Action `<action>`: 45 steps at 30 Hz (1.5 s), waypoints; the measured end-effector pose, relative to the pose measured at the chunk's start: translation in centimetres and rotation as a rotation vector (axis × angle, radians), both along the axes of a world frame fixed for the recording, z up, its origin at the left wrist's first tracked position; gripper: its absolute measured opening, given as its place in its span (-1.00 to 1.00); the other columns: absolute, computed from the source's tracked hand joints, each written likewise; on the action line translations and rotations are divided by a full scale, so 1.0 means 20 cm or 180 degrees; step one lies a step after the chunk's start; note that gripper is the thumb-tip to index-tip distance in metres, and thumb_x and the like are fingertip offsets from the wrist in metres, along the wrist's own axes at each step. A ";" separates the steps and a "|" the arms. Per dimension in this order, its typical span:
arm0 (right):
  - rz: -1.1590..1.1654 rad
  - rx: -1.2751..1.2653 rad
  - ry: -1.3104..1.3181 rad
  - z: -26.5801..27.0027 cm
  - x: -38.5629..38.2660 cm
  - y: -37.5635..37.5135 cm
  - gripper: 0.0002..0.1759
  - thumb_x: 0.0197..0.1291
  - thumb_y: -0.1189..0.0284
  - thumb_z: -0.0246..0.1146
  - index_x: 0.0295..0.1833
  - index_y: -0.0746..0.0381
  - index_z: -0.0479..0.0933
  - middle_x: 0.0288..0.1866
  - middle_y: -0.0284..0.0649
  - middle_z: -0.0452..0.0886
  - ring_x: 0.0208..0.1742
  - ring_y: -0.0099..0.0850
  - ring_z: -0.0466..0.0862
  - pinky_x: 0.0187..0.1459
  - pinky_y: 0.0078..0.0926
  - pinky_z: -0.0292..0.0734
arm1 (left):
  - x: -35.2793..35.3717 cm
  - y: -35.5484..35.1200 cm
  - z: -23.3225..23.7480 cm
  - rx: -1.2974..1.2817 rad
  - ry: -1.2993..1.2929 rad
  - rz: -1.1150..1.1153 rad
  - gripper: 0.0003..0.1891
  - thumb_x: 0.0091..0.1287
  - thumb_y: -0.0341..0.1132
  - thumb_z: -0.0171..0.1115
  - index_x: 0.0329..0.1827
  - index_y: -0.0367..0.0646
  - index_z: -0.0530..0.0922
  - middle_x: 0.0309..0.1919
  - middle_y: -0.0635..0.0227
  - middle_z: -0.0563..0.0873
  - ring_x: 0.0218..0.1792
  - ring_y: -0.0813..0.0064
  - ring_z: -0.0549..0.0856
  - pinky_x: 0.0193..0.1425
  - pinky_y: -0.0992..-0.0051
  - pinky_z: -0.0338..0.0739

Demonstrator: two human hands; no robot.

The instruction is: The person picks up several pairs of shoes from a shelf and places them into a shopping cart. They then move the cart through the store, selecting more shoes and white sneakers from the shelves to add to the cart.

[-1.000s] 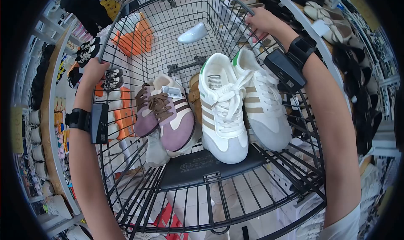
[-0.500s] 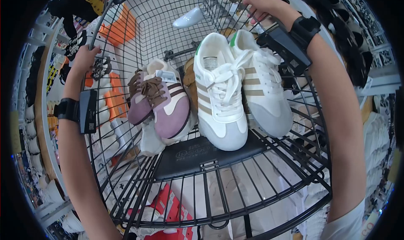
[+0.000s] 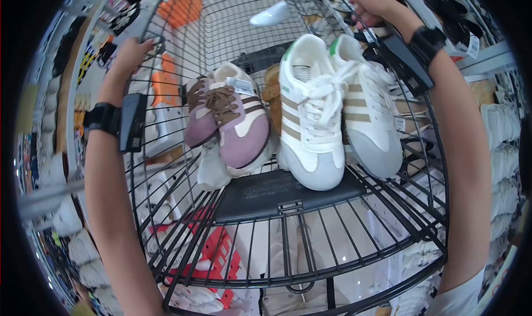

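Note:
My left hand is closed around the left side rim of a black wire shopping cart. My right hand grips the cart's right side rim, higher in the view. Between my arms, a pair of white sneakers with tan stripes and grey toes leans upright at the near end. Left of it sits a purple sneaker pair with brown laces and a tag. Partly hidden behind are a brown shoe and, underneath, a whitish shoe. A black plastic panel lies below their toes.
A glossy pale shoe-shaped piece lies in the cart's far part. Shoe racks line both sides, with white shoes at right and more at left. Orange boxes and red shoe boxes show through the wires.
The cart, shoes and both arms sit further right in view, and the shoes slightly higher. Surrounding racks have shifted and blurred a little. Both hands keep their hold on the rims.

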State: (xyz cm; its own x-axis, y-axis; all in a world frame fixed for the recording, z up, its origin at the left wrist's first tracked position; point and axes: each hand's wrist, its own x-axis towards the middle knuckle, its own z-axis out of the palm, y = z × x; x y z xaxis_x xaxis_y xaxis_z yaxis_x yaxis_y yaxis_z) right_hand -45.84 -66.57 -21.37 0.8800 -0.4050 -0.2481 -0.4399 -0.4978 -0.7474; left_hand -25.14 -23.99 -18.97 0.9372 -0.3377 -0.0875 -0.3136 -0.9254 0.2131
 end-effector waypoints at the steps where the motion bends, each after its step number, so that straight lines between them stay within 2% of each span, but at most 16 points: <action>1: 0.0259 0.0013 0.0019 -0.06 0.02 -0.05 -0.72 0.21 0.37 0.01 -0.07 0.35 0.37 -0.47 -0.05 0.59 -0.64 -0.33 0.63 -0.69 -0.48 0.54 | 0.02 0.01 0.00 0.0089 -0.0294 -0.0181 -0.58 0.19 -0.04 0.13 -0.36 -0.32 0.60 -0.68 0.19 0.55 -0.65 0.33 0.57 -0.52 0.32 0.43; 4: 0.0328 0.0000 0.0019 -0.18 0.09 -0.10 -0.74 0.21 0.34 0.05 -0.12 0.32 0.38 -0.50 -0.14 0.57 -0.72 -0.45 0.56 -0.75 -0.55 0.44 | -0.05 -0.05 0.08 0.0270 -0.0358 0.0048 -0.56 0.14 -0.06 0.16 -0.40 -0.41 0.58 -0.51 -0.02 0.64 -0.42 0.12 0.65 -0.32 0.25 0.48; 5: 0.0362 0.0120 -0.0560 -0.33 0.12 -0.16 -0.75 0.14 0.38 0.05 -0.26 0.39 0.38 -0.59 -0.12 0.53 -0.76 -0.38 0.55 -0.78 -0.50 0.42 | -0.01 -0.05 0.07 0.0392 -0.0356 -0.0105 -0.57 0.13 -0.10 0.17 -0.40 -0.45 0.58 -0.47 -0.04 0.65 -0.39 0.10 0.66 -0.30 0.24 0.50; 8: 0.0098 0.0494 -0.0488 -0.39 0.09 -0.10 -0.77 0.19 0.36 0.05 -0.17 0.32 0.37 -0.61 -0.22 0.48 -0.72 -0.48 0.47 -0.74 -0.54 0.45 | -0.03 -0.14 0.10 0.1077 -0.0554 -0.0096 -0.60 0.16 -0.10 0.14 -0.33 -0.39 0.60 -0.36 -0.05 0.66 -0.29 0.08 0.67 -0.20 0.24 0.54; 9: -0.0015 0.0789 -0.0483 -0.49 0.13 -0.11 -0.75 0.20 0.35 0.02 -0.11 0.30 0.33 -0.62 -0.24 0.47 -0.75 -0.45 0.50 -0.79 -0.57 0.41 | -0.07 -0.16 0.09 0.1551 -0.1029 -0.0617 -0.57 0.17 -0.07 0.11 -0.30 -0.37 0.60 -0.30 -0.04 0.65 -0.23 0.05 0.65 -0.11 0.22 0.52; 14: 0.0149 0.0752 -0.0222 -0.81 0.32 -0.23 -0.79 0.25 0.27 -0.05 -0.12 0.16 0.26 -0.62 -0.21 0.47 -0.82 -0.40 0.50 -0.88 -0.56 0.31 | -0.03 -0.19 0.03 0.1087 -0.0876 0.0273 -0.52 0.13 -0.04 0.19 -0.27 -0.43 0.58 -0.35 -0.07 0.65 -0.24 0.06 0.65 -0.11 0.26 0.52; 19: 0.0076 0.0457 -0.0261 -0.65 0.34 -0.19 -0.77 0.23 0.30 -0.02 -0.11 0.21 0.25 -0.62 -0.21 0.46 -0.79 -0.41 0.51 -0.83 -0.57 0.34 | -0.04 -0.19 0.09 0.1141 -0.1001 0.0408 -0.50 0.15 -0.01 0.19 -0.23 -0.42 0.58 -0.32 -0.06 0.65 -0.24 0.08 0.66 -0.13 0.27 0.53; 20: 0.0072 0.0306 -0.0158 -0.63 0.35 -0.18 -0.79 0.23 0.30 0.01 -0.14 0.19 0.28 -0.63 -0.24 0.43 -0.77 -0.45 0.50 -0.82 -0.57 0.31 | -0.04 -0.21 0.11 0.1139 -0.0692 0.0824 -0.60 0.08 -0.19 0.14 -0.04 -0.19 0.56 -0.08 0.14 0.62 -0.04 0.18 0.61 0.01 0.31 0.50; 23: 0.0227 -0.0637 -0.1033 -0.94 0.51 -0.45 -0.81 0.17 0.37 0.10 -0.18 0.23 0.31 -0.63 -0.29 0.40 -0.69 -0.52 0.47 -0.68 -0.56 0.34 | -0.07 -0.25 0.13 0.0997 -0.0592 0.0990 -0.62 0.08 -0.18 0.14 -0.06 -0.18 0.57 -0.07 0.15 0.62 -0.03 0.20 0.61 0.02 0.31 0.49; 27: 0.0167 -0.0698 -0.1001 -0.60 0.35 -0.30 -0.81 0.12 0.41 0.14 -0.23 0.28 0.34 -0.60 -0.24 0.41 -0.60 -0.50 0.51 -0.56 -0.51 0.42 | -0.14 -0.24 0.19 0.0830 -0.0860 0.0924 -0.62 0.09 -0.17 0.16 -0.07 -0.18 0.57 -0.07 0.16 0.63 -0.03 0.19 0.61 0.04 0.32 0.47; 29: 0.0021 -0.0662 -0.0916 -0.55 0.32 -0.29 -0.82 0.15 0.41 0.12 -0.21 0.28 0.34 -0.60 -0.22 0.40 -0.65 -0.48 0.50 -0.61 -0.53 0.41 | -0.18 -0.25 0.20 0.0739 -0.0881 0.0924 -0.64 0.09 -0.20 0.14 -0.08 -0.19 0.58 -0.07 0.13 0.63 -0.03 0.17 0.60 0.07 0.31 0.46; 31: 0.0079 -0.0039 -0.0642 -0.58 0.37 -0.35 -0.87 0.22 0.34 0.04 -0.19 0.13 0.30 -0.67 -0.31 0.37 -0.84 -0.52 0.39 -0.87 -0.57 0.25 | -0.22 -0.25 0.21 0.0633 -0.1039 0.0828 -0.66 0.08 -0.26 0.12 -0.11 -0.23 0.58 -0.08 0.07 0.62 -0.02 0.15 0.60 0.05 0.30 0.47; 35: -0.0200 -0.0659 -0.1518 -1.05 0.62 -0.76 -0.84 0.22 0.32 0.03 -0.13 0.10 0.32 -0.68 -0.32 0.36 -0.86 -0.52 0.37 -0.89 -0.56 0.28 | -0.09 -0.24 0.13 0.0685 -0.1188 0.0551 -0.69 0.08 -0.34 0.08 -0.14 -0.26 0.59 -0.13 0.02 0.63 -0.07 0.12 0.62 -0.03 0.31 0.51; 36: -0.0243 -0.0006 -0.1124 -0.84 0.50 -0.59 -0.81 0.22 0.31 0.03 -0.09 0.10 0.32 -0.69 -0.32 0.36 -0.84 -0.51 0.39 -0.87 -0.55 0.31 | -0.11 -0.24 0.15 0.0702 -0.1224 0.0578 -0.69 0.08 -0.34 0.08 -0.14 -0.26 0.59 -0.13 0.02 0.63 -0.07 0.12 0.62 -0.03 0.31 0.51; 41: 0.0225 0.0251 -0.0528 -0.32 0.28 -0.26 -0.76 0.20 0.45 0.07 -0.07 0.35 0.35 -0.51 -0.10 0.51 -0.65 -0.41 0.56 -0.69 -0.56 0.50 | -0.19 -0.28 0.15 0.0456 -0.1122 0.0797 -0.72 0.06 -0.38 0.11 -0.15 -0.19 0.61 -0.16 0.10 0.66 -0.09 0.18 0.64 -0.04 0.33 0.52; 45: 0.0411 0.0442 -0.0699 -0.25 0.23 -0.17 -0.74 0.22 0.49 0.04 -0.08 0.49 0.36 -0.49 -0.06 0.56 -0.64 -0.39 0.58 -0.65 -0.55 0.55 | -0.22 -0.27 0.15 0.0405 -0.1175 0.0989 -0.72 0.06 -0.38 0.12 -0.15 -0.18 0.61 -0.16 0.12 0.66 -0.09 0.20 0.64 -0.06 0.35 0.53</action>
